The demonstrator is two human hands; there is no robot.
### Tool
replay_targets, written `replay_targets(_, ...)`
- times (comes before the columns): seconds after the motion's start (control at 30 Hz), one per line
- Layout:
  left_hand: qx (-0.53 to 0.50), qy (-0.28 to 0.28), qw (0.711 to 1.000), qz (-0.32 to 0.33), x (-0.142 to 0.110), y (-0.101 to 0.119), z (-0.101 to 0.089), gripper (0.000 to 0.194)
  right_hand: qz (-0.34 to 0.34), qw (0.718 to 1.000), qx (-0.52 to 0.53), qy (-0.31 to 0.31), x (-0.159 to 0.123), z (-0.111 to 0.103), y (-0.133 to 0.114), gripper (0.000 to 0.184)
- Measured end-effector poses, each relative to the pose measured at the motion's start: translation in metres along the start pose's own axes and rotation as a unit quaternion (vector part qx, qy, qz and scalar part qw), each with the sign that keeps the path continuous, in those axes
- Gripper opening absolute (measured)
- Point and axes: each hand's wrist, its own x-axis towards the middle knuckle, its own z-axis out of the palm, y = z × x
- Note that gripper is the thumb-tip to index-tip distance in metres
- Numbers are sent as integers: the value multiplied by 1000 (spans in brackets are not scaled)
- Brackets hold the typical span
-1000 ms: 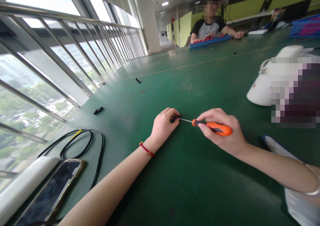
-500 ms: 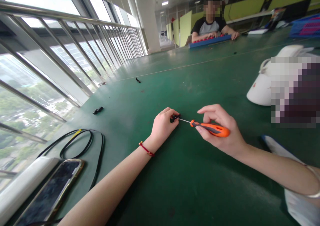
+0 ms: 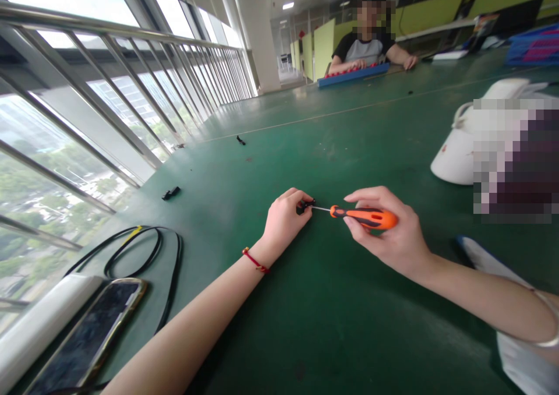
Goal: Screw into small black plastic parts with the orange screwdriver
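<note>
Between the thumb and fingers of my left hand is a small black part, partly hidden by the fingers and held low over the green table. My right hand grips an orange and black screwdriver by its handle, fingers curled loosely round it. The thin metal shaft points left, and its tip meets the black part. What exactly the tip touches is too small to make out.
A phone, a white bar and a looped black cable lie at the left. Small black pieces sit beyond. Across the table, a person works at a blue tray. A white object stands right.
My right hand has rolled the screwdriver handle slightly and shifted a little left. My left hand has stayed still. Across the table, the blue tray has slid left.
</note>
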Motion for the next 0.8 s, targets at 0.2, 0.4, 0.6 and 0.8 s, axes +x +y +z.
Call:
replay_targets(0.2,-8,-2,1000,1,0,1,0,19,1,1000,-3,-30,0,0,0,20)
replay_targets(0.4,0,3,1000,-2,0,1,0,17,-10,999,9,38,0,0,1,35)
replay_targets(0.6,-4,3,1000,1,0,0,0,18,6,1000,-10,0,-1,0,-1,13)
replay_targets(0.8,-4,-1,1000,-4,0,0,0,17,-31,999,-16,13,-1,0,-1,28)
